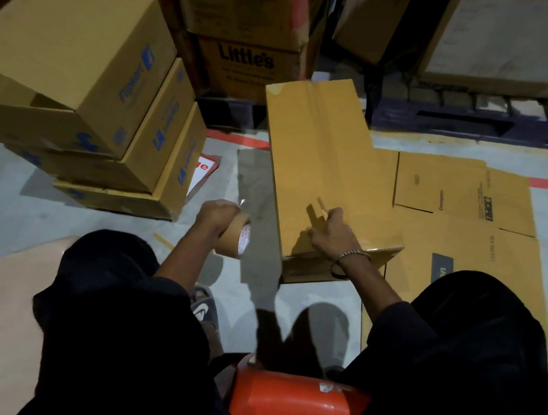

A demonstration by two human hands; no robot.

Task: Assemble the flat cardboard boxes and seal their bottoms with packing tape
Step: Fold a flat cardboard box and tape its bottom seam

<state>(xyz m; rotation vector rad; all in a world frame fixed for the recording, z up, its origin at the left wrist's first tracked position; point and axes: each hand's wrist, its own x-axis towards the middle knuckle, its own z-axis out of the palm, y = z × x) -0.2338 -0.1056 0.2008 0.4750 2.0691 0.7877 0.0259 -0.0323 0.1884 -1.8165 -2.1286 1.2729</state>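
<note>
Cardboard box [319, 164] on floor, long axis running away from body. Right hand [331, 235] pinching tape end; left hand [218, 216] gripping tape roll [235, 240].

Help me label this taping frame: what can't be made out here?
All in the head view:
- Box seam: whether taped, too dim.
- Right hand: its grip, its back hides the fingers.
- Tape roll: free end, blurred; left hand covers part.
- Flat cardboard: print too small.
</note>
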